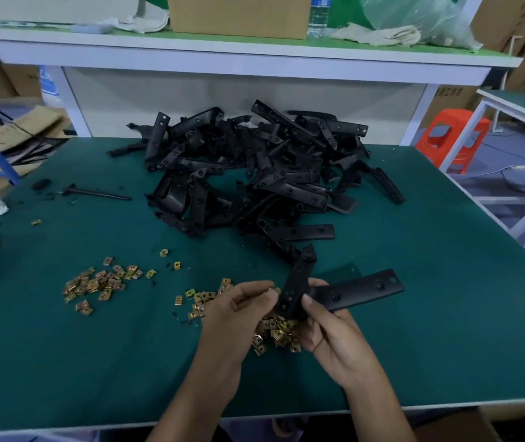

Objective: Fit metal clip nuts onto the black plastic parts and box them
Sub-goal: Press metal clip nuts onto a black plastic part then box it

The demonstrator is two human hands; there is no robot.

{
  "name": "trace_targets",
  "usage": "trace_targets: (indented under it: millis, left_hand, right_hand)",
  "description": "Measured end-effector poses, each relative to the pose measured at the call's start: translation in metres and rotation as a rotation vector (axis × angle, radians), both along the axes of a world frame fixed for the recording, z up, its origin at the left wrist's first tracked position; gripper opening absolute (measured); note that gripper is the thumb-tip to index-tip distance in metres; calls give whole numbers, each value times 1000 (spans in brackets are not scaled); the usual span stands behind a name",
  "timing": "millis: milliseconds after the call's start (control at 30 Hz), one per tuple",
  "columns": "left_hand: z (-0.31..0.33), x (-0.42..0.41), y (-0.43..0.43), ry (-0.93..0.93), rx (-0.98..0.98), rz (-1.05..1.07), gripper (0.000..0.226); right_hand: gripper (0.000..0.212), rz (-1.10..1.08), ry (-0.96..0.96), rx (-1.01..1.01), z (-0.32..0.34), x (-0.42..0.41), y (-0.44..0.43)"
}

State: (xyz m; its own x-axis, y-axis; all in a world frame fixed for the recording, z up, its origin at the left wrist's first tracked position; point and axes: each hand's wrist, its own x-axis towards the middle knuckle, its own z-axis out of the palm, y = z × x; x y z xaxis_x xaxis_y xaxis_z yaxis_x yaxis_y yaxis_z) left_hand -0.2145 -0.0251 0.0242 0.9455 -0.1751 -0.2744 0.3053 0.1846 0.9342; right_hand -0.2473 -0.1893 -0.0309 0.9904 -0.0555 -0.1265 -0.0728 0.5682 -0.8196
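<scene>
Pinching one clip nut (pixel 273 290) between thumb and forefinger, the left grip (pixel 239 310) holds it at the corner of an angled black plastic part (pixel 350 292), which the right grip (pixel 334 336) clasps above loose nuts (pixel 275 334) on the green surface (pixel 430 330); farther back, well apart, lies a tangled pile of black parts (pixel 255 173)

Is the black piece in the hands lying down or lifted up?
Lifted up: the right hand grips the black part above the green table, over loose clip nuts.
</scene>
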Motion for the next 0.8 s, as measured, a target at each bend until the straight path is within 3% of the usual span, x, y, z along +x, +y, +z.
trace_targets:
  millis: [100, 500, 700, 800]
  left_hand:
    - [-2, 2, 0, 21, -9, 15, 9]
    - [-4, 3, 4, 31, 51, -16, 8]
    - [-7, -6, 2, -61, 75, -4, 9]
    - [-10, -9, -1, -115, 173, 28, 23]
  right_hand:
    - [45, 6, -5, -20, 2, 0, 2]
    - [48, -2, -3, -84, 4, -1, 5]
    - [49, -16, -25, -96, 3, 0, 7]
    - [49, -27, -23, -93, 5, 0, 7]
